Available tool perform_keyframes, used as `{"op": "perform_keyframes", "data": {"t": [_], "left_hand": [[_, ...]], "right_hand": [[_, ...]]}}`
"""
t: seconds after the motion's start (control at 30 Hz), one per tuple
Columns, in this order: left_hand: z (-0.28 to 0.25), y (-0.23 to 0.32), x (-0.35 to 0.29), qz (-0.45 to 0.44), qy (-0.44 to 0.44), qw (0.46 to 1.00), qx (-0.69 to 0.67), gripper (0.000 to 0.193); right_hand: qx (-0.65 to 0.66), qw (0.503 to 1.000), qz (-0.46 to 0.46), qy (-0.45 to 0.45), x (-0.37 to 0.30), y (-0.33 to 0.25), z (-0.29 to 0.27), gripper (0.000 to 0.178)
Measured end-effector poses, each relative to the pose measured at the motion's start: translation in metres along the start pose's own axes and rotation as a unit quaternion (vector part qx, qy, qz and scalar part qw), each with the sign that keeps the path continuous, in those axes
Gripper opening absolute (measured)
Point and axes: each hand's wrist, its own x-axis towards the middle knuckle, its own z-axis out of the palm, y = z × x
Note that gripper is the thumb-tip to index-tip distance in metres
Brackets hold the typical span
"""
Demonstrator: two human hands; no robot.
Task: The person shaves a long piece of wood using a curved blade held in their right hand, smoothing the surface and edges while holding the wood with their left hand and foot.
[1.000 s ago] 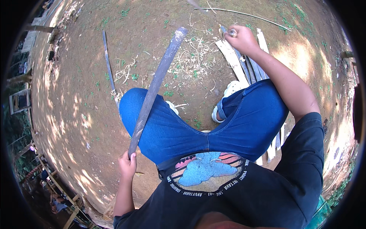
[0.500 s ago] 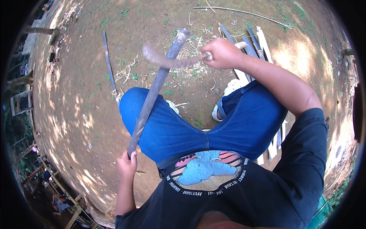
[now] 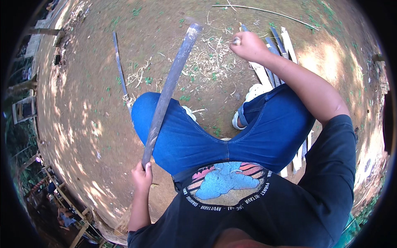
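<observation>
My left hand [image 3: 142, 177] is closed round the lower end of a long dark strip of wood or bamboo [image 3: 167, 97]. The strip slants up across my left thigh, its pale scraped far end out over the ground. Off to the right of that end, my right hand [image 3: 249, 46] is closed on the handle of a curved knife [image 3: 236, 41]. Only the handle's tip shows plainly at the fist; the blade is smeared by motion and can hardly be made out. The knife is apart from the strip's visible side.
Thin shavings [image 3: 213, 58] litter the dirt between and beyond my feet. Several dark and pale slats [image 3: 289, 46] lie to the right, running under my right leg. Another dark strip [image 3: 119, 62] lies at the left, and a thin stick [image 3: 264, 11] at the far side.
My right hand has moved farther away and slightly right; the knife blade no longer crosses over the strip. The strip's far end has shifted slightly away, with my left hand still holding it.
</observation>
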Motion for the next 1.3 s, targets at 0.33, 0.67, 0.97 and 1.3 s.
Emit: {"op": "perform_keyframes", "data": {"t": [0.33, 0.67, 0.97, 1.3], "left_hand": [[0.005, -0.001, -0.003, -0.030, -0.047, 0.993, -0.106, 0.023], [-0.002, -0.009, 0.004, -0.020, -0.067, 0.994, -0.084, 0.025], [0.002, -0.010, 0.004, 0.000, -0.050, 0.995, -0.086, 0.027], [0.007, -0.021, 0.004, -0.035, -0.047, 0.991, -0.117, 0.032]], "right_hand": [[-0.050, 0.963, -0.266, 0.012, -0.023, -0.030, 0.005, 0.015], [-0.067, 0.991, -0.087, 0.078, 0.023, 0.022, -0.012, 0.022], [0.091, 0.965, -0.239, 0.053, -0.010, -0.025, 0.002, 0.017], [-0.011, 0.963, -0.271, -0.002, -0.004, -0.023, 0.011, 0.018]]}}
